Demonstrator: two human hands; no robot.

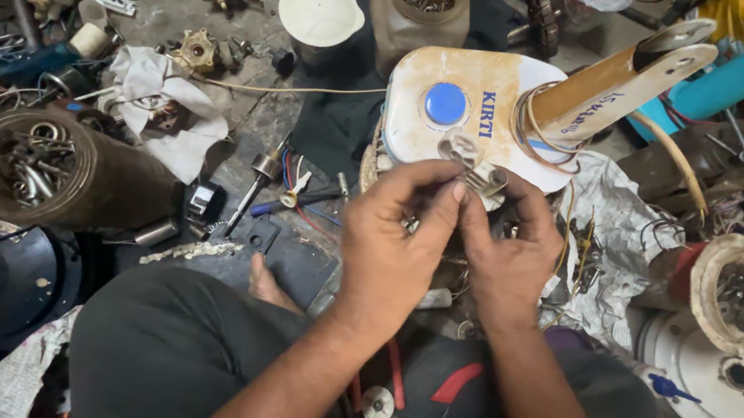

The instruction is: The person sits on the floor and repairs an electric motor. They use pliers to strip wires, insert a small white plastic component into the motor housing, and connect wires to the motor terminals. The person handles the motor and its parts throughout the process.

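Note:
My left hand [396, 239] and my right hand [506, 251] meet at the fingertips in the middle of the view, together pinching a small clear tube-like part with a metal piece [473, 164]. Just beyond it stands a worn white appliance housing [419, 113] with a round blue button [445, 103]. Coiled yellowish wire [528, 124] wraps the base of its tan handle [625, 83]. My knees in dark trousers [164, 344] fill the bottom of the view.
A jar lying on its side [35, 169] holds metal rings and washers at left. A white cloth [153, 103], a screwdriver [249, 192], loose brass parts and wires cover the floor. A rusty winding [741, 294] and a white motor plate [723, 375] lie at right; a plastic jar [425, 12] stands behind.

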